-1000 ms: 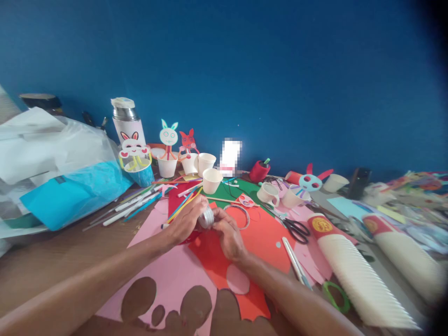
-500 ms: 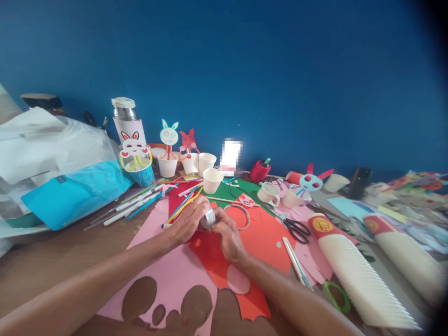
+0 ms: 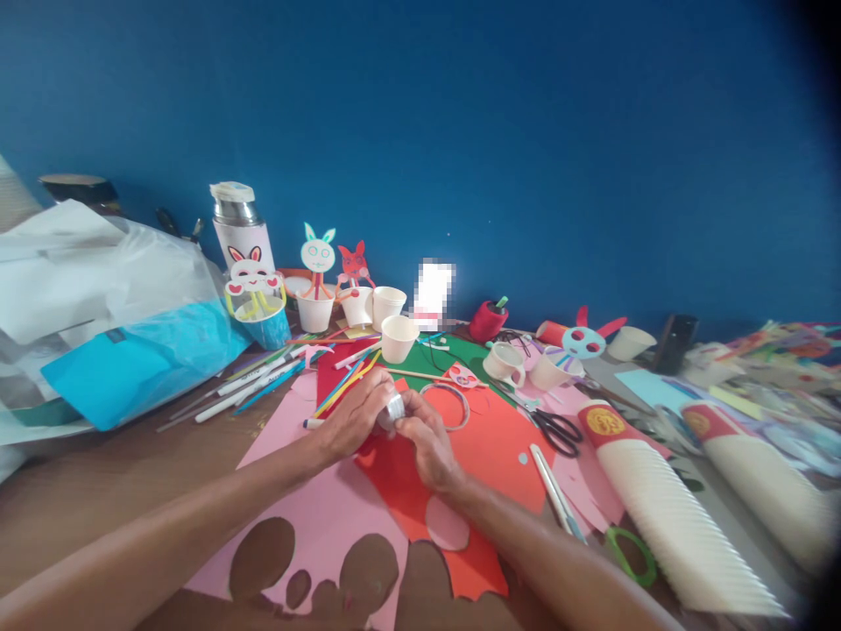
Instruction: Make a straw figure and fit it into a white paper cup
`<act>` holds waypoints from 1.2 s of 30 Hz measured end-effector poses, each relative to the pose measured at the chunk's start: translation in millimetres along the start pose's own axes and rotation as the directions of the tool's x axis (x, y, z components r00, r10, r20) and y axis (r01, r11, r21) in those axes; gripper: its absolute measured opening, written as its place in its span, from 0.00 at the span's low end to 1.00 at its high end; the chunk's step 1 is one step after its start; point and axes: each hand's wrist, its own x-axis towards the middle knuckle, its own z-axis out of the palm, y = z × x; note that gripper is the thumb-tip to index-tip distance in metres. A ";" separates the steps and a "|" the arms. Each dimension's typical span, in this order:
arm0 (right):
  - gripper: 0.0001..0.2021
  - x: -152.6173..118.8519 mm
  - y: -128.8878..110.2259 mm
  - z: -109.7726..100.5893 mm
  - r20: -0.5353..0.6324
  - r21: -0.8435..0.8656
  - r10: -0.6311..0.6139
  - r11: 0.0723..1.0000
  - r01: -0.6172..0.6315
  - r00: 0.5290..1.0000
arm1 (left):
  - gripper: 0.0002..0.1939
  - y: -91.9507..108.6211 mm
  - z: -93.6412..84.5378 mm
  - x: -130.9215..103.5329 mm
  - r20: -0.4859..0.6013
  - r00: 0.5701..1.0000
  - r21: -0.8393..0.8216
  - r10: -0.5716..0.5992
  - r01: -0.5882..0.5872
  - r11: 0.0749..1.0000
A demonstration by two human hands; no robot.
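Note:
My left hand (image 3: 358, 419) is closed around a small silvery-white round thing that looks like a roll of tape (image 3: 394, 410). The fingers of my right hand (image 3: 426, 438) are pinched together at its right edge; exactly what they grip there is hidden. Both hands hover over red paper (image 3: 490, 456) and pink paper (image 3: 315, 499) with round holes cut out. Just beyond the hands stands a white paper cup (image 3: 399, 340). A clear ring, apparently another tape roll (image 3: 466, 410), lies to the right of my right hand.
Paper-figure cups (image 3: 315, 311) and a thermos (image 3: 243, 237) stand at the back left. Markers (image 3: 243, 390) lie left. To the right are black-handled scissors (image 3: 558, 431), a utility knife (image 3: 555, 491), a green ring (image 3: 632, 554) and stacked paper cups (image 3: 683, 517).
My hands stay in almost the same place. The silvery roll is turned slightly between my fingers; everything else lies as before.

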 end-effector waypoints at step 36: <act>0.05 -1.0 -3.4 0.8 0.019 0.017 0.017 1.000 -0.017 1.000 | 0.14 -3.1 0.2 0.7 -0.019 1.000 -0.059 -0.012 0.010 0.998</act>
